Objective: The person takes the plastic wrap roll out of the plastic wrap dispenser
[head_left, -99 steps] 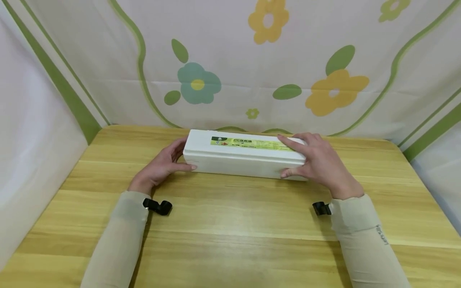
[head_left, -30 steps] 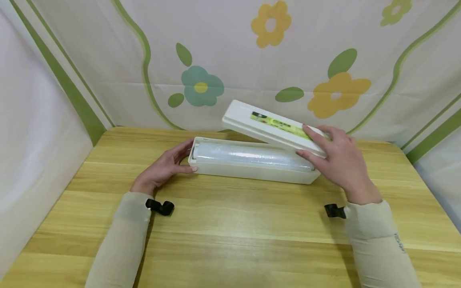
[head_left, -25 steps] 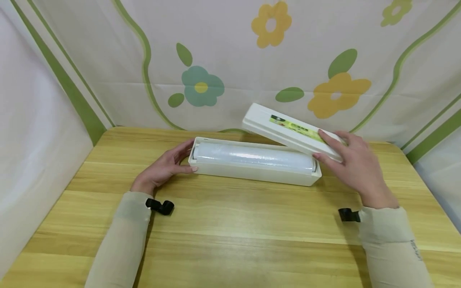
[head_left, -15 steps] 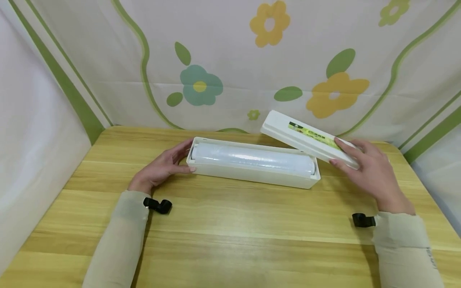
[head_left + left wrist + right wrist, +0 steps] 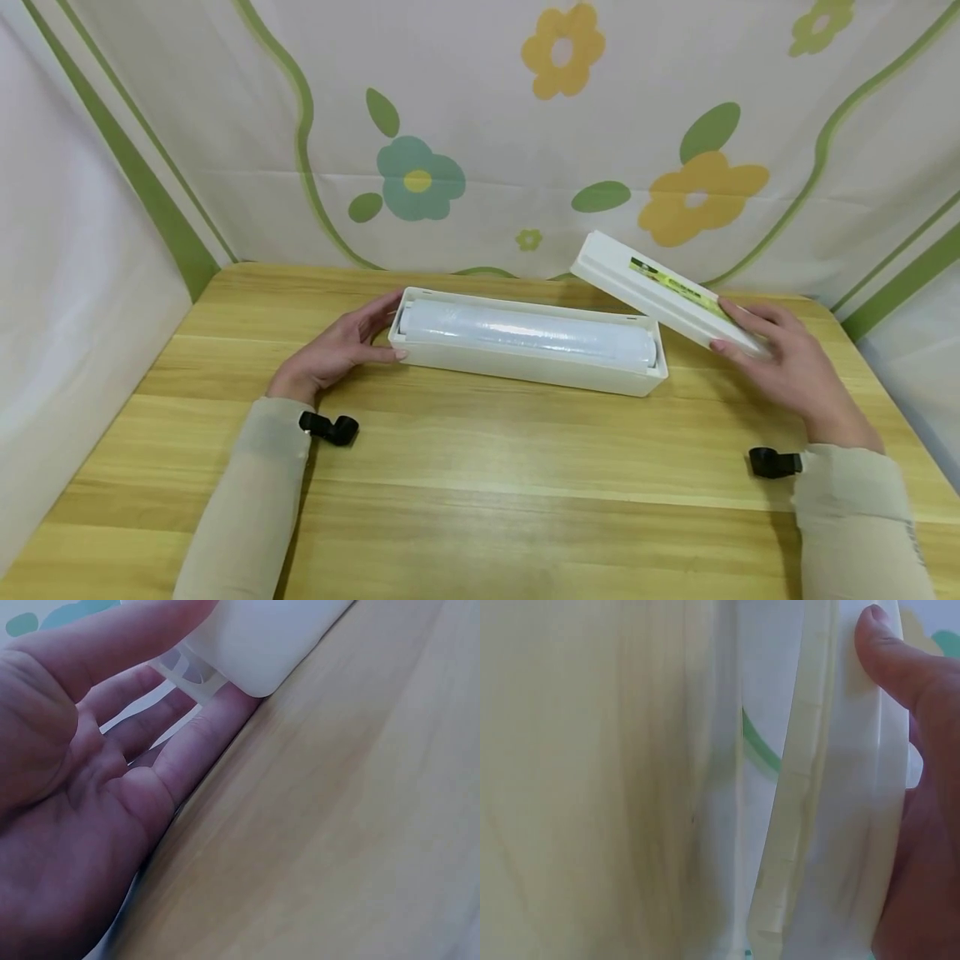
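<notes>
A long white cling film box (image 5: 525,368) lies uncovered on the table, and a shiny roll of cling film (image 5: 525,332) sits inside it. My left hand (image 5: 341,346) holds the box's left end, thumb on the front wall and fingers behind. In the left wrist view, the fingers of that hand (image 5: 67,787) reach around the box corner (image 5: 255,645). To the right of the box, my right hand (image 5: 791,358) grips the white lid (image 5: 611,257) by its right end. The lid is tilted, its left end raised. The right wrist view shows the thumb pressed on the lid's side (image 5: 847,787).
The wooden table (image 5: 487,500) extends in front of the box and to both sides. A floral curtain (image 5: 495,108) hangs close behind the table's back edge. Black camera mounts (image 5: 330,428) stick out from both sleeves.
The lid has come off the box and moved to the right with my right hand, exposing the roll. My left hand has stayed at the box's left end.
</notes>
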Demonstrator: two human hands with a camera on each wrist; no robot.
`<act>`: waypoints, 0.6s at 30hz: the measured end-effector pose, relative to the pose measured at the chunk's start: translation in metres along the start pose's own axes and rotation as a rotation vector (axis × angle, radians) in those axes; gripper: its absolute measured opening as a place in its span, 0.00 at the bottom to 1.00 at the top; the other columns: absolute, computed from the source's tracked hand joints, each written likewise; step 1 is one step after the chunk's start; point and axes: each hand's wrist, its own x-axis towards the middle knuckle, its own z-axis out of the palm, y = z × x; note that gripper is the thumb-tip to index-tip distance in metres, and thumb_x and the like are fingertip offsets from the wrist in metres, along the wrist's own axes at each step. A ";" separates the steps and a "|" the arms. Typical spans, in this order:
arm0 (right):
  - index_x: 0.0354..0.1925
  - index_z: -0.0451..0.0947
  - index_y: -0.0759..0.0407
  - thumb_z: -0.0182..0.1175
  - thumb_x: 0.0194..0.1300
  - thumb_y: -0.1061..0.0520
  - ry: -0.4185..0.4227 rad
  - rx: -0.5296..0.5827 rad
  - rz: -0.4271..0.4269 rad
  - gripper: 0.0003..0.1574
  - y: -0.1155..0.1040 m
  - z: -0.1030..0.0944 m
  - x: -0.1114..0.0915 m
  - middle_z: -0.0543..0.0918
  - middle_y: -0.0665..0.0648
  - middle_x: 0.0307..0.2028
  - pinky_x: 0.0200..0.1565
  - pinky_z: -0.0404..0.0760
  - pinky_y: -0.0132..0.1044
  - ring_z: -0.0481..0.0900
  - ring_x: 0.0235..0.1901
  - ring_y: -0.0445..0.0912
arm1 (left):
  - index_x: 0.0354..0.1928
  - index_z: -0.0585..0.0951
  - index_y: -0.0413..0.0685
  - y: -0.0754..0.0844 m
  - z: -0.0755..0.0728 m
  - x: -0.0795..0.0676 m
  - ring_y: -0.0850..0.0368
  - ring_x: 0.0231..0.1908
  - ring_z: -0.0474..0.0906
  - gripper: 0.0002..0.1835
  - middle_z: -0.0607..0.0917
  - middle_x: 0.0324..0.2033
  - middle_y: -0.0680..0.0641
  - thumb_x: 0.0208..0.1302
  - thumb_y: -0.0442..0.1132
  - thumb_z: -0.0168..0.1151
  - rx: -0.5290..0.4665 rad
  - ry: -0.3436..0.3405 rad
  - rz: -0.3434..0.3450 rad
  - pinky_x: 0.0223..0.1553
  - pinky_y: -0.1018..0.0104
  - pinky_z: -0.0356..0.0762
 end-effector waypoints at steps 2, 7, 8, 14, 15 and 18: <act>0.82 0.66 0.44 0.70 0.74 0.50 -0.008 -0.002 0.003 0.44 0.004 0.000 -0.001 0.68 0.80 0.71 0.56 0.63 0.71 0.65 0.65 0.77 | 0.88 0.52 0.58 -0.001 0.000 0.000 0.43 0.84 0.52 0.54 0.56 0.86 0.48 0.68 0.27 0.72 0.000 -0.002 0.002 0.67 0.81 0.69; 0.78 0.71 0.49 0.74 0.70 0.52 -0.024 -0.050 -0.033 0.43 0.013 0.001 -0.002 0.69 0.81 0.68 0.56 0.63 0.71 0.66 0.64 0.78 | 0.88 0.52 0.58 -0.002 -0.001 -0.002 0.42 0.84 0.52 0.55 0.56 0.86 0.47 0.68 0.27 0.72 -0.006 -0.002 -0.006 0.66 0.80 0.70; 0.78 0.72 0.50 0.75 0.69 0.52 -0.026 -0.063 -0.041 0.43 0.014 0.001 -0.002 0.69 0.81 0.68 0.56 0.63 0.71 0.66 0.64 0.78 | 0.88 0.52 0.58 -0.003 -0.001 -0.002 0.43 0.84 0.52 0.55 0.56 0.86 0.48 0.68 0.27 0.72 -0.008 0.000 -0.009 0.66 0.80 0.70; 0.75 0.76 0.51 0.77 0.66 0.52 -0.017 -0.096 -0.082 0.42 0.018 0.004 -0.002 0.70 0.82 0.67 0.58 0.61 0.74 0.67 0.63 0.79 | 0.88 0.53 0.60 -0.003 0.000 -0.002 0.45 0.84 0.53 0.55 0.57 0.86 0.49 0.67 0.28 0.73 -0.018 0.007 -0.020 0.66 0.80 0.70; 0.74 0.77 0.51 0.78 0.65 0.52 -0.010 -0.099 -0.093 0.41 0.018 0.004 -0.002 0.71 0.82 0.67 0.58 0.61 0.74 0.67 0.63 0.79 | 0.88 0.53 0.60 -0.003 0.000 -0.002 0.45 0.84 0.53 0.55 0.57 0.86 0.49 0.67 0.28 0.73 -0.017 0.006 -0.020 0.66 0.80 0.70; 0.72 0.80 0.53 0.80 0.62 0.53 0.004 -0.110 -0.114 0.41 0.020 0.005 -0.002 0.72 0.82 0.66 0.58 0.61 0.74 0.68 0.61 0.79 | 0.88 0.53 0.60 -0.004 0.000 -0.002 0.45 0.84 0.54 0.55 0.57 0.86 0.49 0.67 0.28 0.73 -0.016 0.001 -0.017 0.67 0.80 0.70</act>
